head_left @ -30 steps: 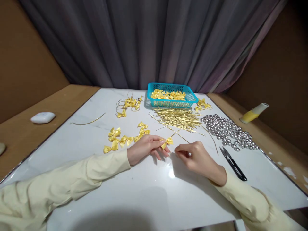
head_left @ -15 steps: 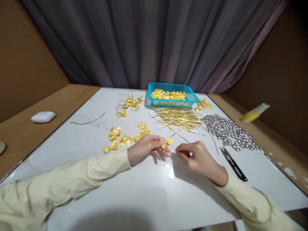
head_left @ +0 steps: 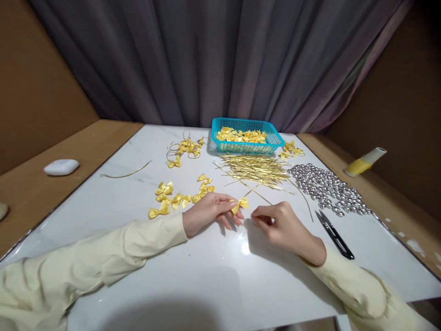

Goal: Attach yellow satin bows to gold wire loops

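Note:
My left hand [head_left: 211,211] rests on the white table [head_left: 206,266] and pinches a small yellow ribbon bow [head_left: 240,204] at its fingertips. Just to the right, my right hand [head_left: 280,224] lies with its fingers curled in a pinch on a thin gold wire [head_left: 262,197] that runs up toward the bow. Several loose yellow bows [head_left: 175,195] lie left of my left hand. A pile of gold wires [head_left: 255,169] sits beyond both hands.
A blue basket [head_left: 272,133] of yellow bows stands at the back. Silver beads [head_left: 327,188] spread at the right, black snips [head_left: 333,233] beside them. Finished bows with gold loops [head_left: 184,149] lie back left. A white case [head_left: 61,167] and a yellow-white tube [head_left: 364,162] lie on the wooden ledges.

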{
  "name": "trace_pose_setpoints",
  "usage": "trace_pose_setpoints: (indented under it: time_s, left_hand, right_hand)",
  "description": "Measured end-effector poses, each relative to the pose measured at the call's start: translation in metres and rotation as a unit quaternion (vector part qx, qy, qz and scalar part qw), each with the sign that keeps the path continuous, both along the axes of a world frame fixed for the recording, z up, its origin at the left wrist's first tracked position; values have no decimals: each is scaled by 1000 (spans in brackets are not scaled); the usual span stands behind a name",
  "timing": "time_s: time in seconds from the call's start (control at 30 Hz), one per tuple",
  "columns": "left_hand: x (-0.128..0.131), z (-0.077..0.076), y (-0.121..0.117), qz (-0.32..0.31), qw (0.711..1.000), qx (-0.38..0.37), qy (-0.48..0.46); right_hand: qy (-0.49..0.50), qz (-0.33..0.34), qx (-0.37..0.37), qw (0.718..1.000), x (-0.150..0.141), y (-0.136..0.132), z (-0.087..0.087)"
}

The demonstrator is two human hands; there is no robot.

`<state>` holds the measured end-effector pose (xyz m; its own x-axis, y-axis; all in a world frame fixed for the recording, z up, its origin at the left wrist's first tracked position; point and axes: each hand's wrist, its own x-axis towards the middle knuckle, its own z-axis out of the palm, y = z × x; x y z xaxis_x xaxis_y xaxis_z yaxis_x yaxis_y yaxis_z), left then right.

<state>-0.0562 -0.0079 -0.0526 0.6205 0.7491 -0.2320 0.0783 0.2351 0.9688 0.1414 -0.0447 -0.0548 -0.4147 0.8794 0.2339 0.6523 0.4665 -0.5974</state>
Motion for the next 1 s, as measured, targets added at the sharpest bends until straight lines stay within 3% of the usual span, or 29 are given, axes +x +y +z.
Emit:
trace_pose_setpoints:
  time_s: [1.0]
  left_hand:
    - [1, 0, 0, -8, 1000, 2, 3]
  right_hand:
    - [-20, 23, -3, 1000, 0, -1, 1]
